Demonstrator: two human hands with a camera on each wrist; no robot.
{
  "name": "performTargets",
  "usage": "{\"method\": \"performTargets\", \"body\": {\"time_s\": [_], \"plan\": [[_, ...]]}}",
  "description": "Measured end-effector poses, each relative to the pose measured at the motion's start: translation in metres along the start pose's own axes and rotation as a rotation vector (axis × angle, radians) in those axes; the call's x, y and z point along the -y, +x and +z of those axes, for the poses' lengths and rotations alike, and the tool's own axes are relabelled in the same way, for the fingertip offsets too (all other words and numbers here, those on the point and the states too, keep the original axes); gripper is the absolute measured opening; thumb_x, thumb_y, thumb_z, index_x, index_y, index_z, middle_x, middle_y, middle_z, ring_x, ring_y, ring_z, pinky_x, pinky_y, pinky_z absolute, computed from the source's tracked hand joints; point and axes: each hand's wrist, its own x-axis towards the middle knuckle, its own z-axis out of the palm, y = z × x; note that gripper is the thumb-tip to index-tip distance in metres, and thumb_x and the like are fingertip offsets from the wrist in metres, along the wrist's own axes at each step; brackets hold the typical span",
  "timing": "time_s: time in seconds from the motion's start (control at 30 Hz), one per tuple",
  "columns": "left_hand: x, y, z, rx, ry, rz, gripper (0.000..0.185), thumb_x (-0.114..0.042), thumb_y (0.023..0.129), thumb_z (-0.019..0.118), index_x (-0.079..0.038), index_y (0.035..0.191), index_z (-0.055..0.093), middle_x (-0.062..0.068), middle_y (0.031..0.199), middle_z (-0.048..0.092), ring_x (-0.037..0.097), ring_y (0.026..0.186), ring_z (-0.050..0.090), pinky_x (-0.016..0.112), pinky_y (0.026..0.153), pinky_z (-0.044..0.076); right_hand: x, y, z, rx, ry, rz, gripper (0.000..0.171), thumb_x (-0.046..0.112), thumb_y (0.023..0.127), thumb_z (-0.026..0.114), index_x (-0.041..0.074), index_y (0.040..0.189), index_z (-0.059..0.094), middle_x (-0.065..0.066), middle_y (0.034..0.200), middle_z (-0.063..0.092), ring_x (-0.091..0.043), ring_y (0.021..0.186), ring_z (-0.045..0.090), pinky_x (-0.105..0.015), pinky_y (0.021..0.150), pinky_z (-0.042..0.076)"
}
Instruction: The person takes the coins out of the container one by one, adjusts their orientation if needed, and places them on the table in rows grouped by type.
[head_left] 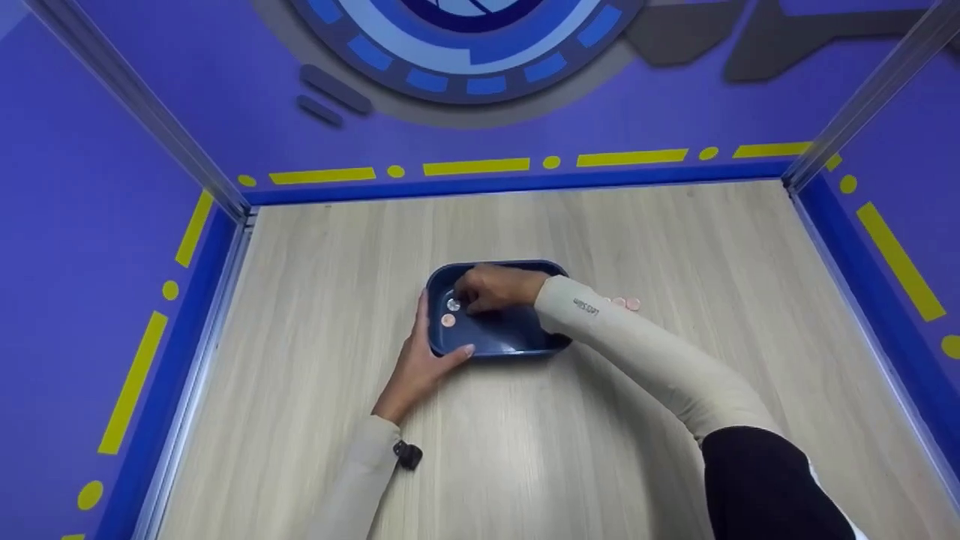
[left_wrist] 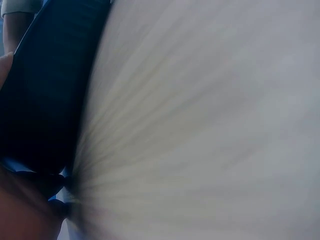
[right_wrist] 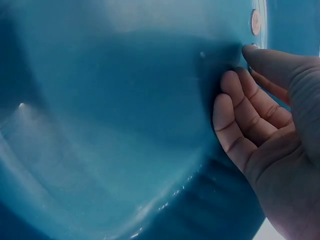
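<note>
On the wooden table [head_left: 585, 420], the left hand [head_left: 420, 360] clasps the near-left corner of the dark blue tray [head_left: 517, 341], thumb over the rim; a steady hold there should keep it from sliding. The right hand [head_left: 491, 289], fingers curled down inside the tray, seems to pinch at the silver coin [head_left: 453, 304], the copper coin [head_left: 448, 321] just beside it, though whether anything is gripped I cannot tell; two more coins [head_left: 627, 303] lie outside, right of the tray.

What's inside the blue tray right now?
Inside the blue tray lie a silver coin and a copper coin. The right hand reaches in, hiding whatever lies under it.
</note>
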Motion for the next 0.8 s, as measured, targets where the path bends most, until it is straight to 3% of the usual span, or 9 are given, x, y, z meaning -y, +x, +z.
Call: {"method": "performTargets", "body": {"time_s": [0.2,0.53,0.8], "plan": [[0.0,-0.001,-0.001,0.006,-0.002,-0.004,0.131,-0.054,0.089,0.09,-0.034,0.179,-0.003,0.009,0.183,0.021,0.029,0.162,0.033,0.053,0.13,0.029,0.002,0.006,0.008,-0.045,-0.036,0.011,0.018,0.009,0.102,0.078,0.002,0.118,0.077,-0.006,0.098,0.074,-0.017,0.083,0.065,-0.034,0.076,0.056],[0.001,-0.001,-0.002,0.002,-0.008,-0.007,0.131,-0.053,0.089,0.09,-0.03,0.179,-0.002,0.01,0.183,0.022,0.031,0.162,0.033,0.054,0.13,0.03,0.006,0.01,0.013,-0.091,-0.055,0.042,0.014,0.01,0.104,0.075,0.004,0.117,0.077,-0.005,0.1,0.075,-0.017,0.083,0.065,-0.036,0.078,0.057],[0.0,0.0,-0.001,0.007,-0.008,0.003,0.13,-0.054,0.09,0.089,-0.031,0.179,-0.003,0.013,0.182,0.022,0.031,0.163,0.032,0.054,0.13,0.029,0.012,0.012,0.011,-0.036,-0.071,0.123,0.015,0.012,0.106,0.073,0.005,0.12,0.074,-0.007,0.102,0.075,-0.018,0.084,0.065,-0.039,0.079,0.058]]}}
